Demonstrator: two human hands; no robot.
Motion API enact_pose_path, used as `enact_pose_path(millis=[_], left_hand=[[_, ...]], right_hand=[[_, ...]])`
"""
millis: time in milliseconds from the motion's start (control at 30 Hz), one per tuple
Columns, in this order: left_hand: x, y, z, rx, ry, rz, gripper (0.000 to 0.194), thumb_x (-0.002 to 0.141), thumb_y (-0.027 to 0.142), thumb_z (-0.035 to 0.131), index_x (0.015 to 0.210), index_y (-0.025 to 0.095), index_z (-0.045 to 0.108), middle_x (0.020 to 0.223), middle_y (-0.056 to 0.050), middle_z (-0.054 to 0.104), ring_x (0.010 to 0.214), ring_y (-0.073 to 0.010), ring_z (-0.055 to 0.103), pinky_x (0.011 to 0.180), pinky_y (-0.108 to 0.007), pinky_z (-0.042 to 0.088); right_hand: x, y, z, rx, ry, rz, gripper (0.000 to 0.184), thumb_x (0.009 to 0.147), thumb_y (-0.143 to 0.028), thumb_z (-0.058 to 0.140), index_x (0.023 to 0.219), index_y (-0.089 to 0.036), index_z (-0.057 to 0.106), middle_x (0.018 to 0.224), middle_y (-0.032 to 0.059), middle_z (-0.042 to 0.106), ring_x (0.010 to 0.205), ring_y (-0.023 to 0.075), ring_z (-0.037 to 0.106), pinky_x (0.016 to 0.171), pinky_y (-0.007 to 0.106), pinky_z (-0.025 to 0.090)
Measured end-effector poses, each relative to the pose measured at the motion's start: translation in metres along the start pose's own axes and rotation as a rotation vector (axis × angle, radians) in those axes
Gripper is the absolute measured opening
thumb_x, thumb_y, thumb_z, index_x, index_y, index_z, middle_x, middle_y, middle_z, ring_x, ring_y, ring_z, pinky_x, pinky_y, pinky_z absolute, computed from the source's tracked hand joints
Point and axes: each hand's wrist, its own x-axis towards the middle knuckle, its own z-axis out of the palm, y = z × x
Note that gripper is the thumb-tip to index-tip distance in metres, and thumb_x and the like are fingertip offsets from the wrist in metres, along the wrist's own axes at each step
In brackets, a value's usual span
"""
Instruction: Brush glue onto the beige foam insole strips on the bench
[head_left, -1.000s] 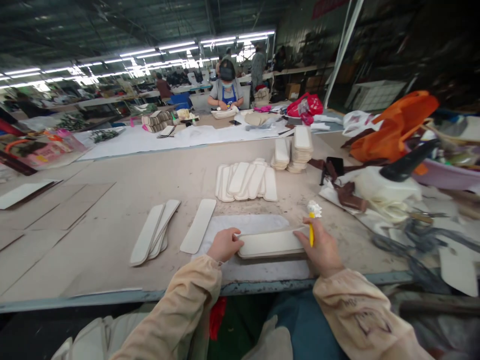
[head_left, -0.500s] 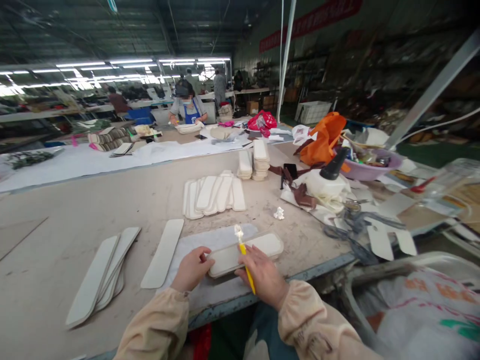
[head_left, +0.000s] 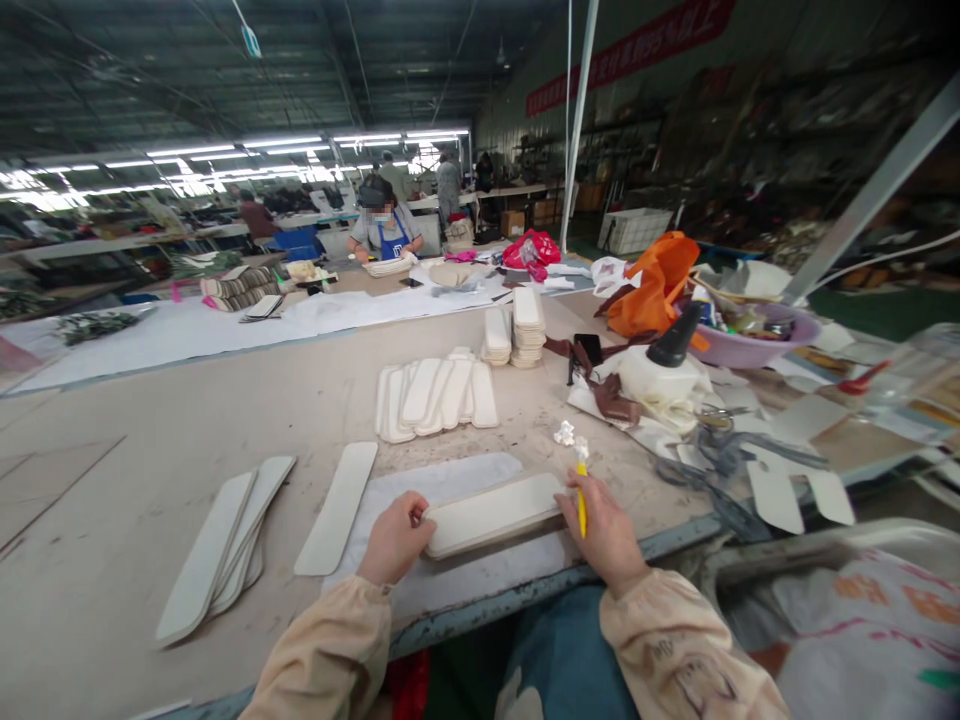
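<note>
A long, round-ended off-white panel (head_left: 495, 512) lies in front of me, apparently on one or more like pieces, over a white sheet (head_left: 450, 478). My left hand (head_left: 394, 538) pinches its left end between thumb and fingers. At the right end, the fingertips of my right hand (head_left: 606, 535) touch the panel's edge. That same hand is closed around a yellow-handled brush (head_left: 582, 500), held upright with white paste on its tip. Beyond the brush tip sits a small white lump (head_left: 564, 433). One loose panel (head_left: 337, 510) lies to the left of the sheet.
Fanned panels (head_left: 214, 555) lie at left; more panels (head_left: 439, 395) and two stacks (head_left: 527, 325) stand farther back. On the right are a white container with a black cone top (head_left: 675, 340), scissors (head_left: 720, 412) and a purple basin (head_left: 750, 345). A co-worker (head_left: 386, 230) sits opposite.
My right hand has moved right with the brush, from over the panel to its right end. My left hand stays on the left end. The view has shifted slightly.
</note>
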Motion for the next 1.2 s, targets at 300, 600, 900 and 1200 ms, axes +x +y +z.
enact_pose_path(millis=[300,600,900,1200], left_hand=[[-0.008,0.049,-0.009,-0.976,0.165,0.031,0.022,0.064,0.026,0.070,0.079,0.018,0.056,0.067,0.005,0.055,0.060,-0.0094,0.049,0.057,-0.021,0.037],[-0.024,0.121,-0.056,-1.380,0.071,0.152,0.031,0.059,0.019,0.077,0.086,0.018,0.061,0.072,0.003,0.062,0.060,-0.0094,0.056,0.056,-0.021,0.042],[-0.030,0.116,-0.092,-1.627,0.248,0.048,0.032,0.058,0.010,0.075,0.086,0.016,0.063,0.070,0.000,0.069,0.062,-0.0126,0.064,0.060,-0.022,0.051],[-0.038,0.092,-0.052,-1.827,0.484,-0.277,0.007,0.082,0.009,0.060,0.084,0.015,0.063,0.078,-0.003,0.071,0.078,-0.0147,0.068,0.078,-0.026,0.056]], right_hand=[[0.019,-0.027,-0.019,0.442,-0.130,0.020,0.032,0.086,-0.033,0.060,0.109,-0.025,0.041,0.133,0.0120,0.055,0.121,0.0253,0.055,0.097,0.044,0.046],[0.023,-0.075,-0.040,0.943,-0.223,0.008,0.035,0.083,-0.028,0.066,0.106,-0.029,0.040,0.132,0.0069,0.055,0.120,0.0212,0.055,0.102,0.042,0.041],[0.007,-0.091,-0.060,1.203,-0.025,0.410,0.045,0.070,-0.033,0.078,0.094,-0.026,0.040,0.084,-0.0040,0.063,0.061,0.0116,0.055,0.055,0.024,0.046],[0.003,-0.099,-0.083,1.092,0.109,0.470,0.050,0.067,-0.045,0.078,0.091,-0.025,0.039,0.076,-0.0039,0.058,0.066,0.0138,0.058,0.062,0.027,0.052]])
